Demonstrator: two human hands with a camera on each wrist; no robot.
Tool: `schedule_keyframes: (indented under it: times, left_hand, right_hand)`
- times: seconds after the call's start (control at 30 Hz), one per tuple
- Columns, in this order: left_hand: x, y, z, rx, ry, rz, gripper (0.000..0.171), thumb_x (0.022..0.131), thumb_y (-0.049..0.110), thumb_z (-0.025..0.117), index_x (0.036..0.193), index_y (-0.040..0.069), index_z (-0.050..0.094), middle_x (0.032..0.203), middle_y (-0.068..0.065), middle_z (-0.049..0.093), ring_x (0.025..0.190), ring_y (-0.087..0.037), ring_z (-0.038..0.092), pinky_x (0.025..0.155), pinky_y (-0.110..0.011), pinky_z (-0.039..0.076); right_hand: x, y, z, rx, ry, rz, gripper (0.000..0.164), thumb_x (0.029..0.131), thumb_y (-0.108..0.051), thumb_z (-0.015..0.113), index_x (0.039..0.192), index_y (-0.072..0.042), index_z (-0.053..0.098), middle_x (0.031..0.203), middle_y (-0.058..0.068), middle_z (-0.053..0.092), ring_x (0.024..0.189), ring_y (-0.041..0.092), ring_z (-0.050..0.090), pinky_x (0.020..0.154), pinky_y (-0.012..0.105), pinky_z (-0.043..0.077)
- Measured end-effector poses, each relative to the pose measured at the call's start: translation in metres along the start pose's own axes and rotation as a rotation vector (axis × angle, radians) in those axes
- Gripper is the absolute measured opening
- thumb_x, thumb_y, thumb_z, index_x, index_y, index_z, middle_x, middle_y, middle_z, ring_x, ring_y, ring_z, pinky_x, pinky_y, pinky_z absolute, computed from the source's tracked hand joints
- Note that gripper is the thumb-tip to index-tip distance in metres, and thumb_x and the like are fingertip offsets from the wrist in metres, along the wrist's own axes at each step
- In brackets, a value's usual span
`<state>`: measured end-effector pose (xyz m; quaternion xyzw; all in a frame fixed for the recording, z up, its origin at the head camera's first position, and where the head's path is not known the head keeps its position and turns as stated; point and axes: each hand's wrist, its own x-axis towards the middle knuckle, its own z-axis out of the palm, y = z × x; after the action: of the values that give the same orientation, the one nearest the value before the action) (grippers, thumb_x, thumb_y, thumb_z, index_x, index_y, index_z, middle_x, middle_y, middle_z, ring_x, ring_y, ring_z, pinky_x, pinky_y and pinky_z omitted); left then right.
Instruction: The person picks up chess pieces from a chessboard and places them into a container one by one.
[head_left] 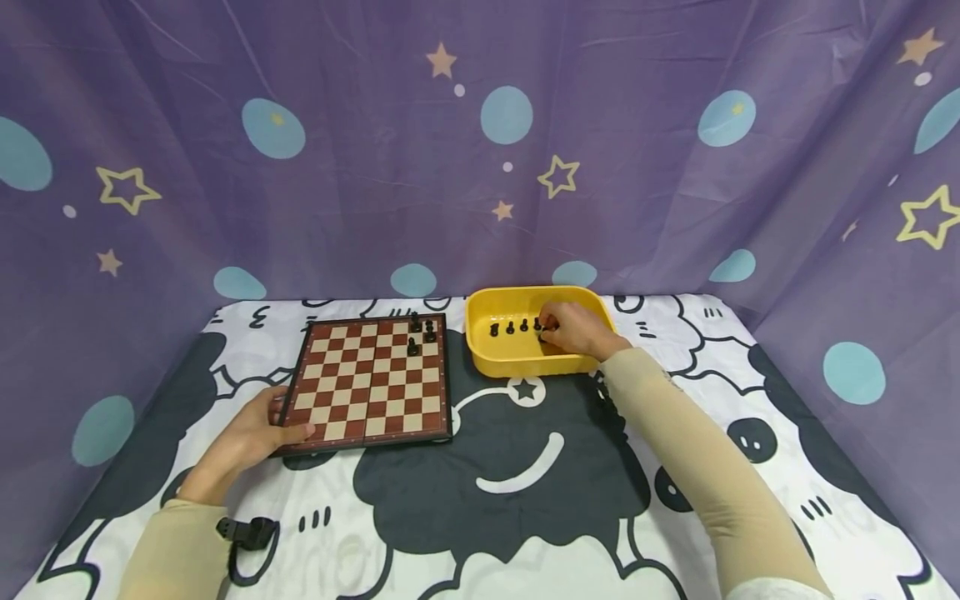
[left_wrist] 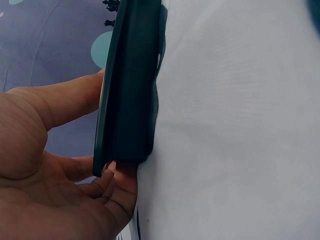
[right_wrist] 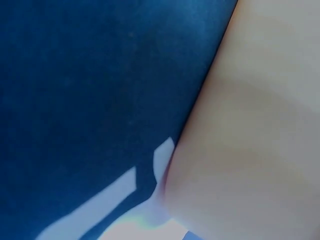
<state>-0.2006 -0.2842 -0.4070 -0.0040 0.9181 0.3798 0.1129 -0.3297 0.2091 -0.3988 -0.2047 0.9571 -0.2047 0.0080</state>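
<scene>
A brown-and-cream chessboard (head_left: 367,379) lies on the left part of the cloth, with black chess pieces (head_left: 412,347) near its far right corner. My left hand (head_left: 251,433) holds the board's near left corner, thumb on top. In the left wrist view, the fingers (left_wrist: 122,192) curl under the dark board edge (left_wrist: 132,90). Over at the yellow tray (head_left: 517,367), my right hand (head_left: 576,327) reaches inside and pinches a small black chess piece, mostly covered by the fingertips. More black pieces (head_left: 510,328) stand in a row left of that hand.
A white and dark-grey cartoon-print cloth (head_left: 502,442) covers the table. Purple curtain (head_left: 480,208) with stars and blue dots rises behind and at both sides. The right wrist view holds only a tan surface (right_wrist: 255,130) and the printed cloth (right_wrist: 100,100), not the hand.
</scene>
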Motion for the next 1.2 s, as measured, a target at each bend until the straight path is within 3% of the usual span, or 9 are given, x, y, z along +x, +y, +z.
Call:
schedule_keyframes:
  times: [0.2, 0.57, 0.73, 1.2]
  left_hand:
    - [0.000, 0.002, -0.001, 0.000, -0.001, -0.004, 0.095, 0.082, 0.020, 0.076, 0.143, -0.017, 0.015, 0.115, -0.033, 0.049, 0.101, -0.039, 0.053, 0.078, -0.044, 0.045]
    - [-0.001, 0.002, -0.001, -0.008, 0.001, -0.012, 0.094, 0.082, 0.021, 0.076, 0.143, -0.017, 0.015, 0.115, -0.032, 0.048, 0.101, -0.038, 0.052, 0.079, -0.043, 0.044]
    - [-0.001, 0.002, 0.000, -0.011, 0.001, -0.012, 0.094, 0.082, 0.020, 0.076, 0.142, -0.017, 0.016, 0.115, -0.033, 0.049, 0.100, -0.039, 0.053, 0.078, -0.043, 0.045]
    - [-0.002, 0.003, 0.001, -0.011, 0.002, 0.006, 0.091, 0.082, 0.017, 0.076, 0.142, -0.018, 0.016, 0.113, -0.032, 0.050, 0.099, -0.037, 0.054, 0.077, -0.042, 0.045]
  right_hand:
    - [-0.001, -0.004, -0.004, 0.014, 0.015, -0.005, 0.020, 0.088, -0.020, 0.067, 0.102, -0.007, 0.066, 0.095, 0.006, 0.067, 0.087, 0.021, 0.059, 0.082, 0.038, 0.047]
    - [-0.008, -0.015, -0.007, 0.034, 0.108, -0.093, 0.012, 0.088, -0.019, 0.065, 0.095, -0.009, 0.068, 0.094, 0.003, 0.067, 0.091, 0.024, 0.061, 0.084, 0.040, 0.046]
    - [-0.014, -0.022, -0.005, 0.032, 0.128, -0.093, 0.015, 0.089, -0.024, 0.066, 0.097, -0.011, 0.068, 0.097, 0.002, 0.066, 0.091, 0.021, 0.059, 0.086, 0.038, 0.045]
    - [-0.028, -0.055, 0.005, 0.047, 0.194, -0.220, 0.022, 0.090, -0.025, 0.066, 0.103, -0.008, 0.069, 0.103, 0.002, 0.064, 0.096, 0.018, 0.057, 0.088, 0.036, 0.046]
